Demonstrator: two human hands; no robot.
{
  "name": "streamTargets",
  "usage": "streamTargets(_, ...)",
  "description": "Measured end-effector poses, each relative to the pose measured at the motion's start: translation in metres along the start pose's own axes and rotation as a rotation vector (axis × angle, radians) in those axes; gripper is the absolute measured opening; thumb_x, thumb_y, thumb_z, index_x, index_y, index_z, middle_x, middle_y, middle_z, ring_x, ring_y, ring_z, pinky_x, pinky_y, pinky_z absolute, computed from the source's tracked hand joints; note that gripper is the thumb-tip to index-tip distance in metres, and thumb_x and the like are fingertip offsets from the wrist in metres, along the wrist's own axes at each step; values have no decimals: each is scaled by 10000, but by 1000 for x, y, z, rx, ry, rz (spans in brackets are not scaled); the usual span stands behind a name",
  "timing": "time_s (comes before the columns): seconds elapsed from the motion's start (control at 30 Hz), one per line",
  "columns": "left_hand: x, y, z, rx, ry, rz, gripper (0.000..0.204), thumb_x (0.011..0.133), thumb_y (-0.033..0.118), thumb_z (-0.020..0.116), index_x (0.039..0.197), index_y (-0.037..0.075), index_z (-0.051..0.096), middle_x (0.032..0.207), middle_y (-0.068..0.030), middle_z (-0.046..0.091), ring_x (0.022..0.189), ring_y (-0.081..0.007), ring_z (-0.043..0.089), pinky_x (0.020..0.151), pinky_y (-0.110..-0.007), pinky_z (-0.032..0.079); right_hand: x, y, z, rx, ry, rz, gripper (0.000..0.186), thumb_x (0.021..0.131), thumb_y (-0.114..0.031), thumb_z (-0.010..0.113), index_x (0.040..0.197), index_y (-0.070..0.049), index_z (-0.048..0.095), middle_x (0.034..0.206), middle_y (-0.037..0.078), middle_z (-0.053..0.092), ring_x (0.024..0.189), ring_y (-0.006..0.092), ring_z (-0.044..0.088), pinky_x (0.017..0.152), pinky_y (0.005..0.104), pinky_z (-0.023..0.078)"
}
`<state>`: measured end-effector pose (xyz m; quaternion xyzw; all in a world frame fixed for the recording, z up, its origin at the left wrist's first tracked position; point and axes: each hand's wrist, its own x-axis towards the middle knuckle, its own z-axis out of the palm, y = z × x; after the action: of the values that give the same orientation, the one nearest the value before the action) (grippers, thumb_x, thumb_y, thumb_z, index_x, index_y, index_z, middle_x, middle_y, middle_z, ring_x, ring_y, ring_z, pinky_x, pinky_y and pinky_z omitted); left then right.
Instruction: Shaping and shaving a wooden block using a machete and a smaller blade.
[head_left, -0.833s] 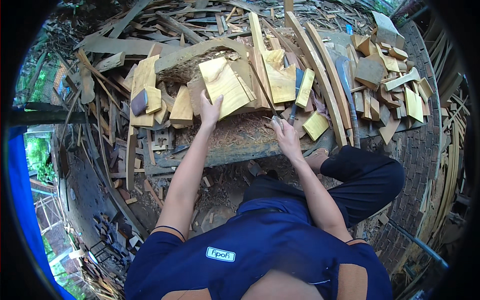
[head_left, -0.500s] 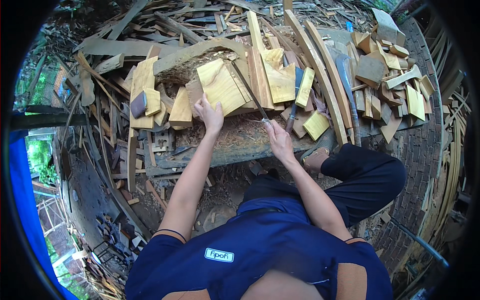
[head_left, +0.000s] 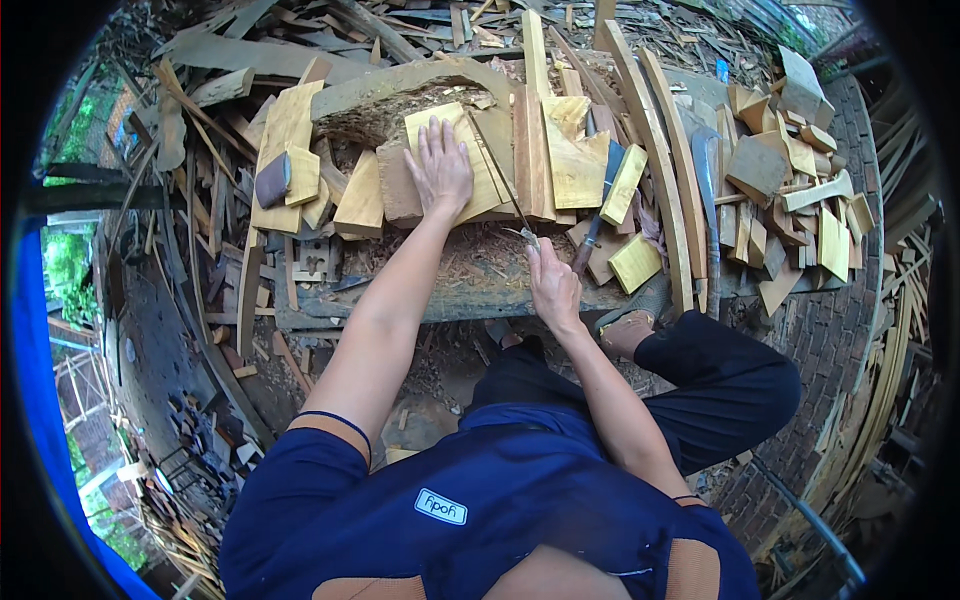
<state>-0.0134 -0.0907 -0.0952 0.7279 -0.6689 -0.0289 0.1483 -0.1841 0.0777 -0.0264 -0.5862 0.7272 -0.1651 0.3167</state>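
Note:
My left hand (head_left: 441,170) lies flat with its fingers stretched out on top of a yellow wood board (head_left: 485,192). The board rests on a larger rough wooden block (head_left: 398,185) at the middle of the bench. My right hand (head_left: 555,284) is closed round the near end of a long, thin, dark-bladed tool (head_left: 497,170). The blade slants away to the upper left across the board's right part, close by a line along its edge. Frayed material shows where the blade meets my fingers; the handle is hidden in my grip.
On the left, a small block with a dark purple face (head_left: 273,180) lies on yellow wood pieces. Right of the board stand a yellow block (head_left: 634,264), long curved strips (head_left: 648,150) and a curved metal blade (head_left: 706,180). Offcuts (head_left: 757,165) pile up far right. Shavings cover the bench (head_left: 400,306).
My left hand has moved from gripping the board's near-left edge to lying flat on its top. The right hand still holds the tool at nearly the same place. The view has shifted slightly.

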Motion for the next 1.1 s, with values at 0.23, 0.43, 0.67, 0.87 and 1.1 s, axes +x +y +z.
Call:
streamTargets(0.23,2,13,-3,35,-6,-11,544,989,334,367,1484,113,326,1565,-60,250,1449,-258,189,1159,-549,119,8,10,12,-79,64,-56,230,1007,-339,426,1001,-114,468,713,205,645,684,454,620,573,571,459)
streamTargets(0.43,1,14,-8,50,-10,-14,531,990,321,370,1475,109,340,1559,-60,255,1443,-263,199,1150,-550,158,12,5,23,-84,30,-102,210,1001,-302,444,1004,-95,473,695,205,629,672,442,621,554,555,454)
streamTargets(0.67,3,15,-11,-17,-1,-10,518,984,310,383,1467,126,357,1556,-60,261,1434,-266,213,1145,-554,167,18,-15,-30,1401,-424,158,350,1063,-339,289,995,-78,511,577,-52,335,427,58,325,660,327,499)
streamTargets(0.87,-14,11,-26,-211,296,123,389,968,290,491,1310,112,545,1372,-91,488,1279,-252,436,1086,-535,283,21,-25,-73,2040,-684,38,350,1065,-362,259,977,-113,488,617,-34,333,474,101,380,960,582,479)
streamTargets(1.1,-129,47,-158,-1538,-768,-121,338,988,185,529,1214,-60,588,1040,-130,692,849,-186,696,774,-309,574,21,-25,-73,2067,-760,15,399,1050,-401,285,975,-90,523,999,99,581,1061,277,601,893,593,517)
